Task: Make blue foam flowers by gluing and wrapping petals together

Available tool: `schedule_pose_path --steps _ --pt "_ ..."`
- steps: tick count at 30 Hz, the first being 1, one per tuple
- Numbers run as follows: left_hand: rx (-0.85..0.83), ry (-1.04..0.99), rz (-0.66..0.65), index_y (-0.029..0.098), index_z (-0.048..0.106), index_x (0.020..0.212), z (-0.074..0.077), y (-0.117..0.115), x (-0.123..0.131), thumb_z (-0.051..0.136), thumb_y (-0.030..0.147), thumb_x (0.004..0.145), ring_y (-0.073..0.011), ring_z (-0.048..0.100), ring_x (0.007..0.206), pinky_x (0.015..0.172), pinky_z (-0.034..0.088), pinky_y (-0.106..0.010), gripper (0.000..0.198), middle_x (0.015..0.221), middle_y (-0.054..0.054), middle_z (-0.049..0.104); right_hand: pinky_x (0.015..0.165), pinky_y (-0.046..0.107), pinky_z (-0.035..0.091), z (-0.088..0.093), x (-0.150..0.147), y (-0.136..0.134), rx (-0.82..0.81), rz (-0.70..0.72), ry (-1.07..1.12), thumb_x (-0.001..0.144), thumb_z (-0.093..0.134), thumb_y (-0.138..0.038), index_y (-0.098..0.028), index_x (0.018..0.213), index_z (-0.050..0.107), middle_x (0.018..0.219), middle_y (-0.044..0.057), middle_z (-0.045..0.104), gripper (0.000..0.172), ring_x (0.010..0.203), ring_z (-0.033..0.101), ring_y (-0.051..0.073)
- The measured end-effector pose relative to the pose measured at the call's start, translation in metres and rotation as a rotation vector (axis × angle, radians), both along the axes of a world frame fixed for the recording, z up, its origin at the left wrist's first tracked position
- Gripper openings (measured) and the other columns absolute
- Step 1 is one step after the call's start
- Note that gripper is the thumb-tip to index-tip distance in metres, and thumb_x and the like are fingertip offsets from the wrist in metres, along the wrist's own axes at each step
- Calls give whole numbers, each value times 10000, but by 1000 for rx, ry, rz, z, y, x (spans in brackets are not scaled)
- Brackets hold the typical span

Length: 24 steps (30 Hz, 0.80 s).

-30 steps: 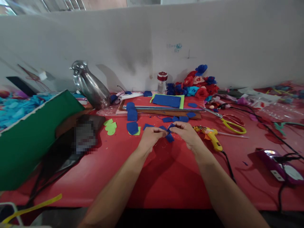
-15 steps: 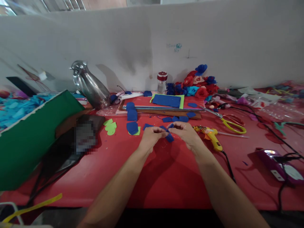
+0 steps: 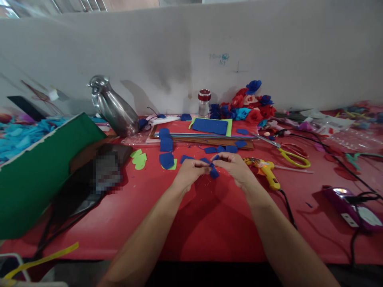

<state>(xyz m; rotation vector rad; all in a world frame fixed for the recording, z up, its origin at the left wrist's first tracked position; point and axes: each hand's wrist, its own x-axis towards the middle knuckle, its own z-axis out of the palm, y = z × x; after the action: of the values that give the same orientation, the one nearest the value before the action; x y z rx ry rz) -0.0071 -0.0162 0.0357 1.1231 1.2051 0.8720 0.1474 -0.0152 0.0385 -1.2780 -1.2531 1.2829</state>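
Note:
My left hand (image 3: 191,171) and my right hand (image 3: 231,165) meet over the red table (image 3: 206,223), both pinching a small blue foam petal piece (image 3: 214,159) between their fingertips. The fingers partly cover it. Just under it lies another blue foam piece (image 3: 214,173). Cut blue petals (image 3: 166,144) form an overlapping column left of my hands, the nearest one (image 3: 166,160) resting on a green scrap. Beyond my right hand are a few more blue petals (image 3: 231,149). A yellow glue gun (image 3: 271,175) lies just right of my right hand.
Yellow-handled scissors (image 3: 295,158) lie right, near a purple power strip (image 3: 344,207) with black cords. Stacked foam sheets (image 3: 209,126), a red-lidded jar (image 3: 204,104) and foam flowers (image 3: 253,105) stand behind. A steel jug (image 3: 115,107), green box (image 3: 50,171) and black bag (image 3: 74,183) are left.
Both hands stay in nearly the same place. The fingertips and the blue piece between them have shifted slightly; the blue piece below looks a little turned.

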Motion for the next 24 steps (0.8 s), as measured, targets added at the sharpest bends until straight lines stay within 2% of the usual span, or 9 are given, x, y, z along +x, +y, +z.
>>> schedule_pose_path --steps 8,24 --pt "-7 14 61 190 706 540 0 -1 3 801 240 480 -103 530 560 708 452 -288 123 554 9 652 704 300 435 -2 -1 0 10 1 -1 564 659 -320 -190 672 678 683 2 664 170 691 574 150" --pt "37 2 138 174 689 544 -4 -2 5 814 227 453 -108 512 572 663 411 -273 164 587 11 640 641 276 408 -4 -2 -1 35 2 25 564 678 -307 -191 698 677 669 -13 626 177 647 530 127"
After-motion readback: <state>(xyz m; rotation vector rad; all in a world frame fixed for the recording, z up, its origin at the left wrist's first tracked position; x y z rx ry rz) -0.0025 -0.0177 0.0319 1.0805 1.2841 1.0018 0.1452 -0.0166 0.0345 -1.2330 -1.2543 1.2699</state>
